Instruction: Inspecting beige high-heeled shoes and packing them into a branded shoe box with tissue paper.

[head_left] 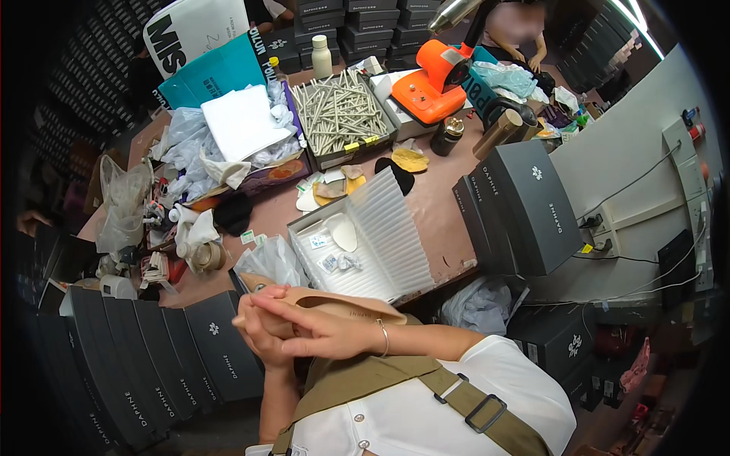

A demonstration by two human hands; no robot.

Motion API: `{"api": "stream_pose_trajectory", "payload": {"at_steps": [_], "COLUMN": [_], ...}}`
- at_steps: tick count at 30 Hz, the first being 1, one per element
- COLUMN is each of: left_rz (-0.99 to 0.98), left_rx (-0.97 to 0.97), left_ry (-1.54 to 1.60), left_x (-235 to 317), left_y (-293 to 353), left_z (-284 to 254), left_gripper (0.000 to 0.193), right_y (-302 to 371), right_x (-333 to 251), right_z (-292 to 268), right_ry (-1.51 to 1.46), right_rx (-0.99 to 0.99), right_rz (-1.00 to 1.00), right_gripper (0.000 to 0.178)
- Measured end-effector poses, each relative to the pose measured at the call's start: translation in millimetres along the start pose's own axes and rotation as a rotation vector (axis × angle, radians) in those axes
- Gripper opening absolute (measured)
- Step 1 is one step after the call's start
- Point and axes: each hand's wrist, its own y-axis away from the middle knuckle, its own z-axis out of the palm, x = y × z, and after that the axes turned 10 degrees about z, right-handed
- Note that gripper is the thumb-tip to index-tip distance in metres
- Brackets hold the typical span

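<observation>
A beige shoe (357, 306) lies level at my chest, its opening and pale inner sole turned up. My left hand (261, 334) is at its left end, fingers bent and closed round it, partly covered by the other hand. My right hand (323, 332), with a thin bracelet at the wrist, lies across the near side of the shoe. Its fingers are stretched out, and their tips meet the left fingers. A small dark edge sticks up beside the left fingers. Just beyond is an open grey shoebox (297, 230) with white ribbed lining, a white insole-shaped piece (342, 232) and small packets (328, 263).
A tray of pale sticks (341, 114) stands at the back, beside an orange device (430, 91). Dark shoeboxes stand at the right (525, 209) and lower left (220, 346). Crumpled plastic and paper (182, 140) fill a carton at left. Another person (517, 34) sits far right.
</observation>
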Motion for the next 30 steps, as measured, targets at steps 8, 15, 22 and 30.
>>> {"api": "stream_pose_trajectory", "payload": {"at_steps": [8, 15, 22, 30], "left_rz": [-0.648, -0.968, -0.981, -0.894], "left_rx": [0.133, -0.036, 0.133, 0.131], "left_ry": [0.346, 0.31, 0.298, 0.172], "left_x": [-54.3, -98.2, -104.2, -86.1], "left_y": [-58.8, -26.8, -1.6, -5.8], "left_z": [-56.7, -47.9, -73.4, -91.5], "left_gripper": [0.05, 0.058, 0.059, 0.057], "right_y": [30.1, 12.4, -30.0, -38.8], "right_x": [-35.4, 64.9, 100.9, 122.6], "right_z": [-38.4, -36.4, -16.6, 9.1], "right_ry": [0.398, 0.769, 0.806, 0.856], "right_rx": [0.032, -0.184, -0.279, -0.094], "right_rz": [0.348, 0.212, 0.47, 0.259], "right_gripper": [0.05, 0.061, 0.079, 0.07]}}
